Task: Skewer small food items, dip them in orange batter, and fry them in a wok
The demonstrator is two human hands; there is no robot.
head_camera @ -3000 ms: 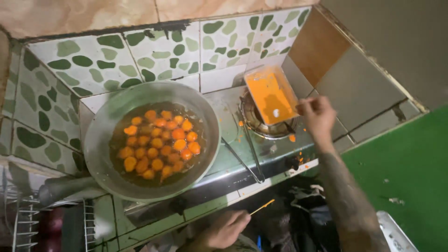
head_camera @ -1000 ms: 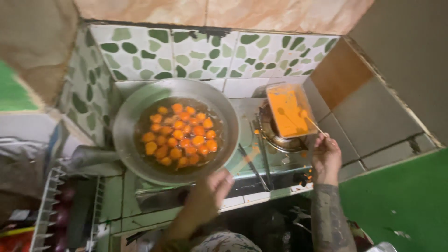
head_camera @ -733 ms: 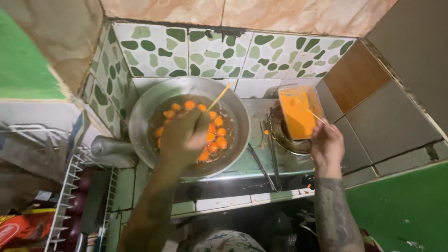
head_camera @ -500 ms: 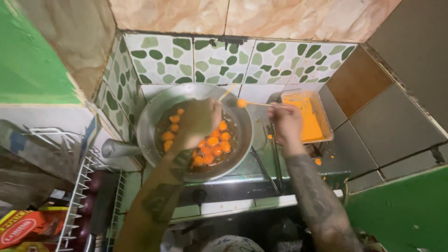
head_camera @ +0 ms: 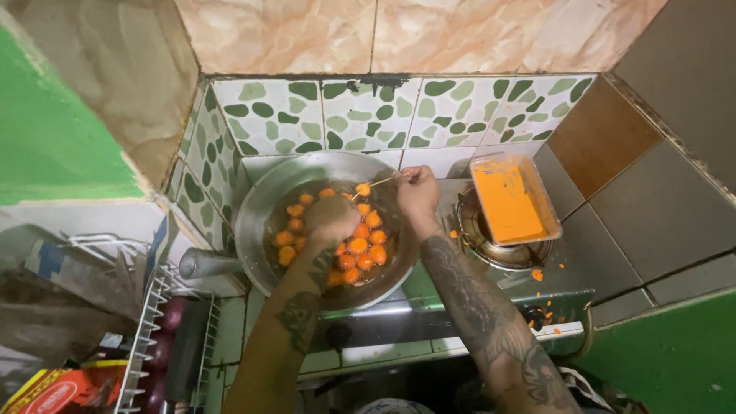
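Note:
A wide metal pan (head_camera: 261, 207) sits on the left burner, filled with oil and several round orange battered balls (head_camera: 359, 246). My left hand (head_camera: 331, 218) hovers over the pan's middle, fingers curled; what it holds is hidden. My right hand (head_camera: 418, 192) is at the pan's right rim, shut on a thin wooden skewer (head_camera: 377, 184) whose tip carries one orange ball (head_camera: 363, 189) above the oil. To the right, a rectangular tray of orange batter (head_camera: 512, 201) rests on the second burner.
The steel two-burner stove (head_camera: 429, 307) carries orange batter drips (head_camera: 537, 274) along its right front. Green-spotted tiles (head_camera: 383, 115) back the stove. A white wire rack (head_camera: 146, 345) and a red package (head_camera: 57, 389) lie at lower left. A green wall (head_camera: 667, 360) stands at right.
My right hand moved from the batter tray to the pan, bringing a coated ball on the skewer. My left hand rose from below the stove to over the pan.

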